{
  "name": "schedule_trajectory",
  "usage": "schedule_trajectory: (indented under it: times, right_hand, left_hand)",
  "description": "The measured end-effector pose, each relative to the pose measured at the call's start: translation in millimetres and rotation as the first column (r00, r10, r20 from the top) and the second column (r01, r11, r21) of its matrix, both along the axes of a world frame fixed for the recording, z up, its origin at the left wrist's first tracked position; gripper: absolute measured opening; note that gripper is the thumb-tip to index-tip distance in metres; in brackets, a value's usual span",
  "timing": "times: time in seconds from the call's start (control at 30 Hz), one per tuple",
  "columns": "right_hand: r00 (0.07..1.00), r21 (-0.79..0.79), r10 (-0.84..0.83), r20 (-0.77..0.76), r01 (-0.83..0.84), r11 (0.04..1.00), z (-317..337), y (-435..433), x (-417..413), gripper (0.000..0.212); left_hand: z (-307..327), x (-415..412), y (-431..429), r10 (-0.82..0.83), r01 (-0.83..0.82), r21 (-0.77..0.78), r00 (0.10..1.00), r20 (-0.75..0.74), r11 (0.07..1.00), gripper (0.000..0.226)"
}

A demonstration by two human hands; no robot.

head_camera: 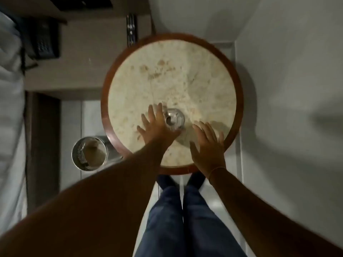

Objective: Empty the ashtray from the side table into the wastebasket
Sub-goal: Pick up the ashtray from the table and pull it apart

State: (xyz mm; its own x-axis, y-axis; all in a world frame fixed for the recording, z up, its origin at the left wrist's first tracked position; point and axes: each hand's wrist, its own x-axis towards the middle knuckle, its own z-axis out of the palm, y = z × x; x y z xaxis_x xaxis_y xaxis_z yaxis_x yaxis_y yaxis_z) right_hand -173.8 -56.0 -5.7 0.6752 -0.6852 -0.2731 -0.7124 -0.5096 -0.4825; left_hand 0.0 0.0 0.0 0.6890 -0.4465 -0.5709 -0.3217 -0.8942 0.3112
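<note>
The left hand (156,127) has its fingers (151,113) spread wide and holds nothing, its thumb side just beside the ashtray (174,119), while the right hand (207,145) hovers flat and equally empty at about 4 o'clock from it. The ashtray sits on the round side table (172,71), a little toward 6 o'clock from the centre; it looks like clear glass, so probably stiff, fairly heavy, slippery and breakable, best gripped across its thick rim with thumb opposite fingers and kept level. The wastebasket (89,153) stands on the floor at about 8 o'clock from the table, close to its edge.
</note>
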Motion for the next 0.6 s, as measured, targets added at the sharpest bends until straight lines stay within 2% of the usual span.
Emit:
schedule_trajectory:
  times: [0.1,0.17,0.4,0.6]
  right_hand:
    - [0.999,0.071,-0.048,0.003,0.048,0.996,-23.5,15.1,-6.0,0.057]
    - [0.996,0.047,-0.082,0.035,0.081,0.996,-26.1,22.3,-13.5,0.053]
    - [0.954,0.129,-0.281,0.103,0.267,0.955,-42.3,26.4,-28.2,0.049]
    - [0.917,0.294,-0.378,0.13,0.328,0.898,-49.4,12.2,-17.8,0.043]
  left_hand:
    - [-25.0,-3.1,-13.6,-0.098,0.099,0.023,0.995,-0.026,0.995,0.128]
    - [-28.1,-4.0,-23.6,-0.106,0.106,-0.005,0.994,-0.029,0.994,0.128]
    - [-58.7,-12.1,-20.0,-0.165,0.162,0.036,0.981,0.106,0.986,0.12]
    - [-68.8,-4.9,-15.5,-0.184,0.206,-0.1,0.963,0.196,0.973,0.113]
